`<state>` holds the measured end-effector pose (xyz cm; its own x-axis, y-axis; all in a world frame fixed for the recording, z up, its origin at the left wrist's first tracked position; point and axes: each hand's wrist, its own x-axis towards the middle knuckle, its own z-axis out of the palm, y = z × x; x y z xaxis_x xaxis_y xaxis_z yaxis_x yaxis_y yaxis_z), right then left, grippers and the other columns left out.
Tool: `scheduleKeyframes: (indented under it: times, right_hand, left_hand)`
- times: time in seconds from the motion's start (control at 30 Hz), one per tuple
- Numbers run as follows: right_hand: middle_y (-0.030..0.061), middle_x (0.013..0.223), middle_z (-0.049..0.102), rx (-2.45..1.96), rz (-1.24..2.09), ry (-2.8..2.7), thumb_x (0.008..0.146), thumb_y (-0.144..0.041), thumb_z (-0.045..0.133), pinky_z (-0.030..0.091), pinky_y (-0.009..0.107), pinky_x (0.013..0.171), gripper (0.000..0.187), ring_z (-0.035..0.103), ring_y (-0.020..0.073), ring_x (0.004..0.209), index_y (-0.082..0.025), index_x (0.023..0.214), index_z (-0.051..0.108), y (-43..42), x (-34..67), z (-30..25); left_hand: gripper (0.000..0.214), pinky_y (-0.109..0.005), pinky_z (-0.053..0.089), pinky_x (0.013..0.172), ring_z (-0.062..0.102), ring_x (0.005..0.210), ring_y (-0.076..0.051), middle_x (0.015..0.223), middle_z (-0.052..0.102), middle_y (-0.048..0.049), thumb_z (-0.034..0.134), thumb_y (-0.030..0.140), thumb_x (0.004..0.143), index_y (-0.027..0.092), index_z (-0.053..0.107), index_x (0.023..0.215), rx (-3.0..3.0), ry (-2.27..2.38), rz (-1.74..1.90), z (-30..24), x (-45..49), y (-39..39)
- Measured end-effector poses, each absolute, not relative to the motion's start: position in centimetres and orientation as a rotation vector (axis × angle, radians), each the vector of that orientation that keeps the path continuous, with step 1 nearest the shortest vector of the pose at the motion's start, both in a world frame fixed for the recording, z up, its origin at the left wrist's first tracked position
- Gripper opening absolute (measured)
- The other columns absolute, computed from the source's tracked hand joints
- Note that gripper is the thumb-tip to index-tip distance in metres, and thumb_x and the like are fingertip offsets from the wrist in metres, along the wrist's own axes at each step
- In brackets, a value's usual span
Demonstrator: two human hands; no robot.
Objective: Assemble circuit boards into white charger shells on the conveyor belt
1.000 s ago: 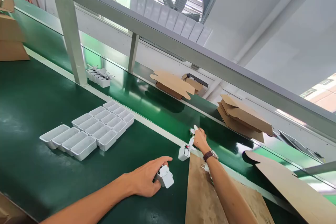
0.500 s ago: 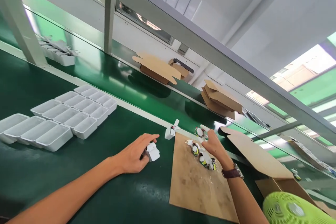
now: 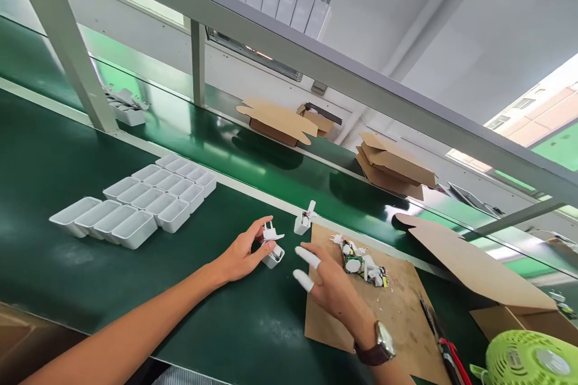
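My left hand rests on the green belt and pinches a small white plug casing, whose lid stands lifted. My right hand, with white finger cots on two fingers and a watch on the wrist, hovers open over the left edge of a brown cardboard sheet. A small heap of white plug parts with circuit boards lies on that sheet just beyond the right hand. Another open white casing stands upright on the belt past both hands.
Rows of empty white trays sit on the belt to the left. More trays stand by a metal post. Folded cardboard boxes lie on the far belt. A green fan and a large cardboard flap are at the right.
My right hand has drawn back from the heap of parts toward me and left, and now hovers open. The left hand has tipped the casing so its lid is raised. The view swung.
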<state>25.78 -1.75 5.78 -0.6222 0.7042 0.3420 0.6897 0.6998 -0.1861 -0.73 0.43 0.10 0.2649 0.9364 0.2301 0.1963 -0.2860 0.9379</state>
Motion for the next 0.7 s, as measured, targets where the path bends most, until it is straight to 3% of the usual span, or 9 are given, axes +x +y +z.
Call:
scheduleKeyframes:
  times: [0.27, 0.53, 0.7]
  right_hand:
    - [0.0122, 0.127, 0.068, -0.956, 0.226, -2.334, 0.099, -0.018, 0.055, 0.065, 0.039, 0.085, 0.042, 0.074, 0.0252, 0.101, -0.027, 0.140, 0.058, -0.6, 19.2, 0.4]
    - [0.0098, 0.128, 0.068, -0.932, 0.279, -2.096, 0.100, -0.015, 0.056, 0.064, 0.036, 0.092, 0.048, 0.072, 0.0232, 0.110, -0.032, 0.144, 0.054, -1.5, 20.4, 1.0]
    - [0.0089, 0.118, 0.070, -0.899, 0.368, -2.121, 0.099, -0.015, 0.054, 0.065, 0.034, 0.085, 0.042, 0.073, 0.0213, 0.100, -0.031, 0.137, 0.061, -1.2, 20.3, 1.1]
  left_hand:
    - [0.071, -0.048, 0.048, 0.110, 0.064, 0.126, -0.026, 0.139, 0.066, -0.0131, 0.049, 0.042, 0.103, 0.022, 0.015, 0.162, 1.712, 1.017, 1.016, 0.9, -1.2, -0.1]
    - [0.091, -0.057, 0.037, 0.120, 0.049, 0.145, -0.029, 0.154, 0.053, -0.0163, 0.059, 0.038, 0.100, 0.027, -0.005, 0.164, 1.959, 0.941, 1.151, 0.0, -1.2, -0.2]
    - [0.086, -0.052, 0.039, 0.120, 0.050, 0.144, -0.027, 0.155, 0.052, -0.0142, 0.057, 0.036, 0.102, 0.031, -0.003, 0.164, 1.968, 0.971, 1.151, 0.4, -0.7, -0.6]
